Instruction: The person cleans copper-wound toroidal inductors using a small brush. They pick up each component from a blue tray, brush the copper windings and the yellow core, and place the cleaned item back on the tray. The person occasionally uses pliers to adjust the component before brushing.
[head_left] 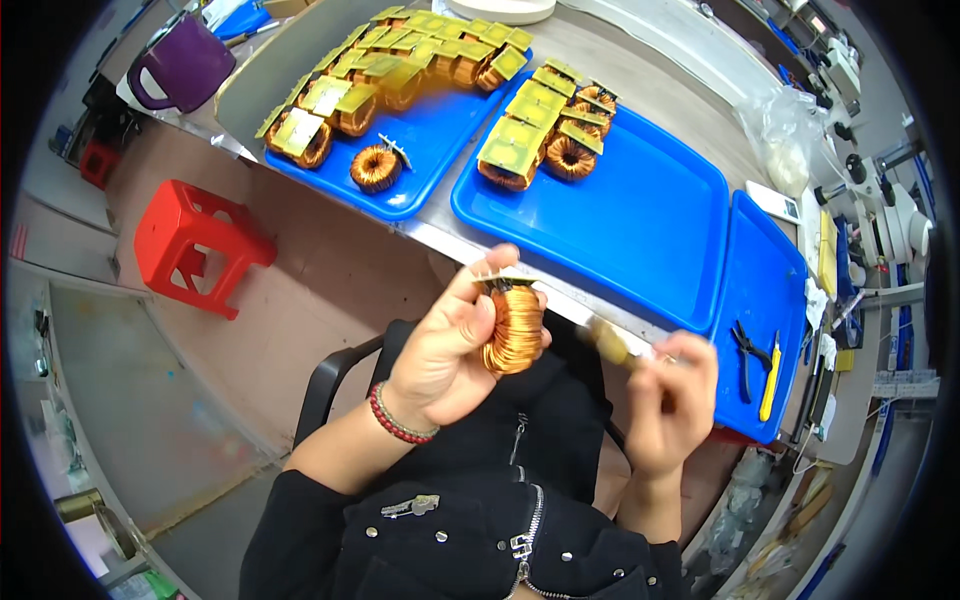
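My left hand (445, 350) grips a toroidal coil (514, 330) wound with copper wire, upright above my lap. A thin board (505, 280) sits on top of the coil, seen nearly edge-on, with my fingers around it. Right of the coil and apart from it, my right hand (672, 405) is closed in a pinch. From its fingertips a short brown-and-yellow thing (608, 342) points toward the coil; motion blur hides its kind.
A blue tray (430, 190) holds many board-topped coils and a separate coil (376, 168). The middle blue tray (640, 220) has several more. In the right blue tray (775, 245) lie black pliers (750, 360) and a yellow-handled tool (770, 378). A purple mug (185, 65) and red stool (200, 240) stand left.
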